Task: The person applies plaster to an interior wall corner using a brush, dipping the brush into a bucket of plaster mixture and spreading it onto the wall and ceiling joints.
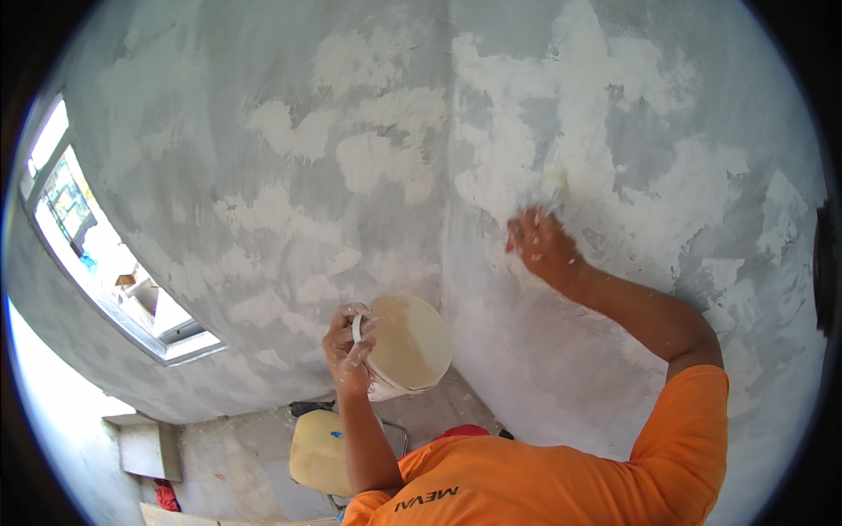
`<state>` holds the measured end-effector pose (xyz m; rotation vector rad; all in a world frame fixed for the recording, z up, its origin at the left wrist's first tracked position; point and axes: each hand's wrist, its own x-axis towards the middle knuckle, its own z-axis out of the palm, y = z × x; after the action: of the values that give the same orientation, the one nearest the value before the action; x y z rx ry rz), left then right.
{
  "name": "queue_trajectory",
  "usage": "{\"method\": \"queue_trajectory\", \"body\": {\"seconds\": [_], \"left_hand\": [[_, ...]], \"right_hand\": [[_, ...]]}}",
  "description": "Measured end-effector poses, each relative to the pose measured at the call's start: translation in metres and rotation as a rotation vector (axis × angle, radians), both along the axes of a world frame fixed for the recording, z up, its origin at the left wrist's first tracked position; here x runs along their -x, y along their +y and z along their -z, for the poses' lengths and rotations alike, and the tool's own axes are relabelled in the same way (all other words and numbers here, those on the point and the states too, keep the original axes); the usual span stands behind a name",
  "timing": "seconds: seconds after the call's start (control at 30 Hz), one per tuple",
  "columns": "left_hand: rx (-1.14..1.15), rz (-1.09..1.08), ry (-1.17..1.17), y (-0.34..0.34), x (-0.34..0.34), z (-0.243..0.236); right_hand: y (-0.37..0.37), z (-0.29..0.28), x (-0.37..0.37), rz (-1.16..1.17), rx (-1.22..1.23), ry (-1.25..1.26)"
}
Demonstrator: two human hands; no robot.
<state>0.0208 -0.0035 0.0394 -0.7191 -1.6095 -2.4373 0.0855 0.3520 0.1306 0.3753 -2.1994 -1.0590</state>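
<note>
Orange cloth in the head view: one shirt [561, 478], bearing one line of dark lettering, upside down from this angle. Two bare hands, flecked with white. Left hand [349, 344] hooked, fingers curled around one white handle [357, 329] of one cream bucket [412, 337], in front of the corner between two patchily coated walls [307, 127]. Bucket mouth turned up toward the camera, long axis running down and away from there. Right hand [544, 245] closed on one blurred tool [555, 186] by the right-hand wall; pale end upward, long axis slanting slightly right; kind too blurred to tell. Below, one yellow seat [317, 454]; to the left, one window [114, 254] and one red cloth [165, 496].
</note>
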Motion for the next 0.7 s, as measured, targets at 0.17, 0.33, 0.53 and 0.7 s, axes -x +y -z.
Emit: {"method": "queue_trajectory", "body": {"seconds": [0.17,0.33,0.53,0.7], "left_hand": [[-0.119,0.015,-0.082,0.004,-0.001,0.011],[-0.064,0.093,-0.075,0.008,0.012,0.015],[-0.057,0.115,-0.093,-0.003,0.001,0.014],[-0.085,0.090,-0.090,-0.016,0.002,0.022]], "right_hand": [[-0.026,0.075,-0.012,0.088,0.071,-0.554],[0.016,0.076,-0.002,-0.028,0.483,-0.549],[-0.002,-0.080,0.010,0.044,0.682,0.040],[-0.024,-0.083,-0.001,-0.070,0.374,0.289]]}}
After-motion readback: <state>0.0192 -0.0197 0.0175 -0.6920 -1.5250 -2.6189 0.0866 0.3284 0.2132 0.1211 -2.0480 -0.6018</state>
